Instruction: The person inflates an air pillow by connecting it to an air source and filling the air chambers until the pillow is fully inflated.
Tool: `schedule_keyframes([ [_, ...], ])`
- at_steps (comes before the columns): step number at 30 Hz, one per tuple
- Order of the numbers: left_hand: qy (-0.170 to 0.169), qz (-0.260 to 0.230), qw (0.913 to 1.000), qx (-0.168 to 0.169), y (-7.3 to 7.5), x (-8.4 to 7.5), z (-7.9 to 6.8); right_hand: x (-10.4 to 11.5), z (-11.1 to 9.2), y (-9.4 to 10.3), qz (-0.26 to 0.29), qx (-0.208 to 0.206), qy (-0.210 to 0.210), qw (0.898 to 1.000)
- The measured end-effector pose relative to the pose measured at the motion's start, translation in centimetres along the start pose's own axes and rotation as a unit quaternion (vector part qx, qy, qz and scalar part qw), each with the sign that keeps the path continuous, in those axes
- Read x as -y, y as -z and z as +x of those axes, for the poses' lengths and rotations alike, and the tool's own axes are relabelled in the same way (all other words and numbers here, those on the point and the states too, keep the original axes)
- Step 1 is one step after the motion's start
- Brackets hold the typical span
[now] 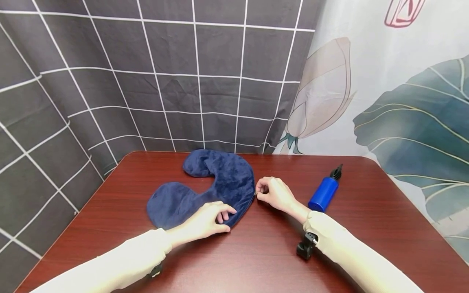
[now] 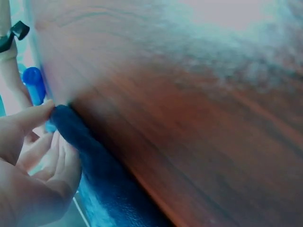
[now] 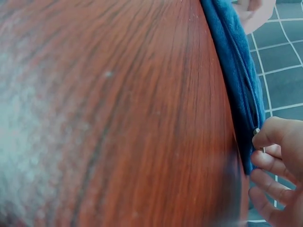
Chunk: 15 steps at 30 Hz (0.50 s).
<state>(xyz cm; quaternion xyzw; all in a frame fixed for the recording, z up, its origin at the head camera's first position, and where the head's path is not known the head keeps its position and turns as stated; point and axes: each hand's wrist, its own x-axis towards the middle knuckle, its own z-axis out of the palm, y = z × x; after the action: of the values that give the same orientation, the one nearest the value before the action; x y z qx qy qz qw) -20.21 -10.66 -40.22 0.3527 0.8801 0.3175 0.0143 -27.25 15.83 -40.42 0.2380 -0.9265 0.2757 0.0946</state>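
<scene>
Both of my hands are on the dark blue neck pillow cover, which lies flat on the reddish-brown tabletop. My left hand holds its near edge, thumb under the hem and fingers curled over the plush. My right hand pinches the zipper pull at the cover's right edge. Just beyond my right wrist lies a blue hand pump, apart from the cover.

Reddish-brown wooden table, dark grey grid-patterned curtain behind, pale leaf-and-bud printed curtain at right
</scene>
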Motion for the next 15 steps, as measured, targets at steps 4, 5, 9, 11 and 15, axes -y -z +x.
schedule_keyframes([
  [4,0.009,-0.025,0.9994,0.021,-0.06,0.16,0.17,0.02,0.0,-0.01,-0.002,0.0,0.006,1.0],
  [5,0.013,-0.03,0.9991,0.028,-0.04,0.17,0.24,0.02,0.0,-0.02,-0.003,0.001,0.008,1.0],
  [9,0.025,-0.038,0.9977,0.051,0.06,0.1,0.54,-0.01,0.07,-0.04,-0.009,0.004,0.011,1.0],
  [11,0.03,-0.035,0.9973,0.057,0.06,0.08,0.64,-0.09,0.11,-0.03,-0.011,0.007,0.01,1.0],
  [15,0.044,-0.04,0.9962,0.064,0.03,0.09,0.82,-0.33,0.18,0.02,-0.015,0.014,0.001,1.0],
])
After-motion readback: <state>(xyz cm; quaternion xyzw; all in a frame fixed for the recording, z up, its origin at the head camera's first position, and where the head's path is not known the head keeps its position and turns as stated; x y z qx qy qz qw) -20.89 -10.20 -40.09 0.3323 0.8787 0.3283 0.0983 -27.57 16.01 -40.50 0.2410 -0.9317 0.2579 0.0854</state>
